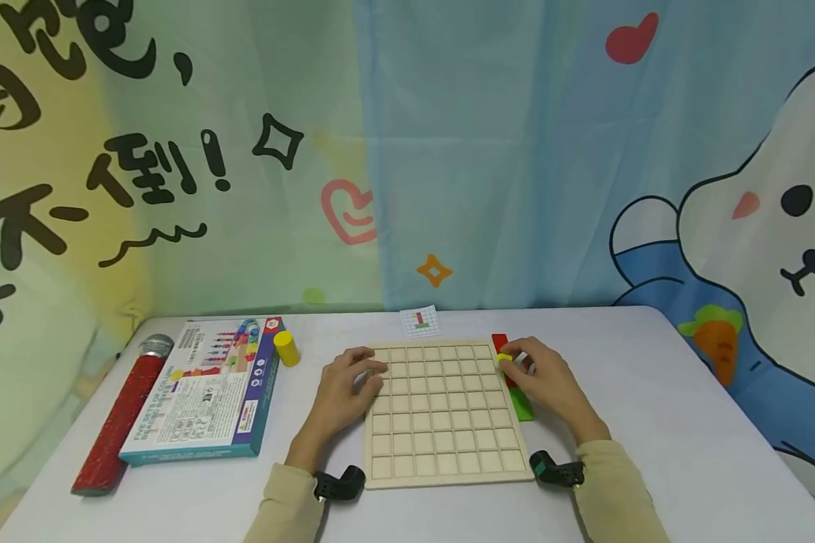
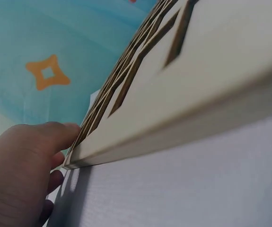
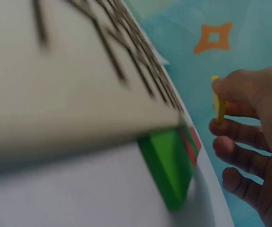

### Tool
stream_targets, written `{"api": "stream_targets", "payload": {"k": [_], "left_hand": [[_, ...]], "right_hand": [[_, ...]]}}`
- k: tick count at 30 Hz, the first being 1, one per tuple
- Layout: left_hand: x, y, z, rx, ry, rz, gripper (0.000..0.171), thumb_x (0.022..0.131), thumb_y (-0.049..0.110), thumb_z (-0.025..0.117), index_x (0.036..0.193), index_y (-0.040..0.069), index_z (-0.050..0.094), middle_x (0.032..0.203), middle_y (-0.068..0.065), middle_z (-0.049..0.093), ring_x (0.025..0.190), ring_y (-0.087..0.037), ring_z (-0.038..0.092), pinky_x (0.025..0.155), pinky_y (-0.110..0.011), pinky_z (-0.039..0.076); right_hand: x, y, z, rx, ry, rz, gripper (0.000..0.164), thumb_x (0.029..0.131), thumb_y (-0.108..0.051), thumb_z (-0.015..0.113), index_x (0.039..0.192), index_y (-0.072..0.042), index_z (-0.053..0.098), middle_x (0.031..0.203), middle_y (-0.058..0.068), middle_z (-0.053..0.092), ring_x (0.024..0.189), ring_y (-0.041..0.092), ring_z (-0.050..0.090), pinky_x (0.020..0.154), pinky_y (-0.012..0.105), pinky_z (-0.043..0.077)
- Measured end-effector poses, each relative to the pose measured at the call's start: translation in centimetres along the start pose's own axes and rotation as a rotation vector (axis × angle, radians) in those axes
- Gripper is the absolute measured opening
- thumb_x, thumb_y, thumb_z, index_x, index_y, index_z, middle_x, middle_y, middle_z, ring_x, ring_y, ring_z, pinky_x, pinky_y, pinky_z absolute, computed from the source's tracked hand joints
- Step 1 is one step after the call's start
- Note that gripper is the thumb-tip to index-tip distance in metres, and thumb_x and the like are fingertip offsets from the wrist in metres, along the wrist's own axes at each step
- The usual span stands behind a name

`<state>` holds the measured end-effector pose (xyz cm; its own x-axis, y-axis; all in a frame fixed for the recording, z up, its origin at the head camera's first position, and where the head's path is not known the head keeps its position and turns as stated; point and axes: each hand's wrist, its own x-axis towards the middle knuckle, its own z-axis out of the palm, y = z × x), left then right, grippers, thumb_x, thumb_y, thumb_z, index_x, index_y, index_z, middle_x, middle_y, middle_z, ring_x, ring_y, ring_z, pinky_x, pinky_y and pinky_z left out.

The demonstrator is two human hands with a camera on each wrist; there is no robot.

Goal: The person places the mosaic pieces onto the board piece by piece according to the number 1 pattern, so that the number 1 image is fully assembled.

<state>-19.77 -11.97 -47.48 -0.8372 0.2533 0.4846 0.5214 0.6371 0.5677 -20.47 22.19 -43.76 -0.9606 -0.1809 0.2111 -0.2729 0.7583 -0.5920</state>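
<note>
A pale wooden grid board (image 1: 448, 422) lies flat on the table between both hands. My left hand (image 1: 342, 392) holds its left edge near the far corner. In the left wrist view the thumb (image 2: 62, 135) lies on the rim, with the other fingers curled beside it. My right hand (image 1: 546, 385) pinches a small, thin yellow block (image 3: 219, 101) between thumb and fingertips, raised by the board's right edge. Just below that hand, a green block (image 1: 521, 405) and red blocks (image 1: 499, 342) lie along the right edge, partly covered by the fingers in the head view.
Behind the board lies a small gridded card (image 1: 420, 322) with a coloured figure. To the left are a yellow cylinder (image 1: 287, 348), a flat printed box (image 1: 204, 392) and a red tube (image 1: 118, 422) with a silver end. A printed curtain (image 1: 462, 151) hangs behind the table.
</note>
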Motion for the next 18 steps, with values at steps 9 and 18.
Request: {"api": "stream_targets", "payload": {"k": [9, 18], "left_hand": [[0.1, 0.0, 0.1, -0.012, -0.037, -0.017, 0.021, 0.085, 0.023, 0.068, 0.105, 0.019, 0.070, 0.126, -0.012, 0.058, 0.117, -0.033, 0.053, 0.098, -0.057, 0.033], [0.0, -0.1, 0.0, -0.001, -0.058, -0.013, 0.021, 0.084, 0.025, 0.069, 0.104, 0.019, 0.070, 0.132, -0.010, 0.057, 0.125, -0.029, 0.051, 0.097, -0.055, 0.032]], "right_hand": [[1.0, -1.7, 0.5, -0.002, -0.038, -0.170, 0.023, 0.086, -0.018, 0.068, 0.107, -0.009, 0.064, 0.091, -0.001, 0.059, 0.072, 0.012, 0.049, 0.062, 0.024, 0.039], [2.1, -3.4, 1.3, 0.041, -0.131, -0.187, 0.025, 0.089, -0.021, 0.064, 0.112, -0.011, 0.063, 0.104, 0.000, 0.063, 0.080, 0.012, 0.056, 0.069, 0.028, 0.044]]}}
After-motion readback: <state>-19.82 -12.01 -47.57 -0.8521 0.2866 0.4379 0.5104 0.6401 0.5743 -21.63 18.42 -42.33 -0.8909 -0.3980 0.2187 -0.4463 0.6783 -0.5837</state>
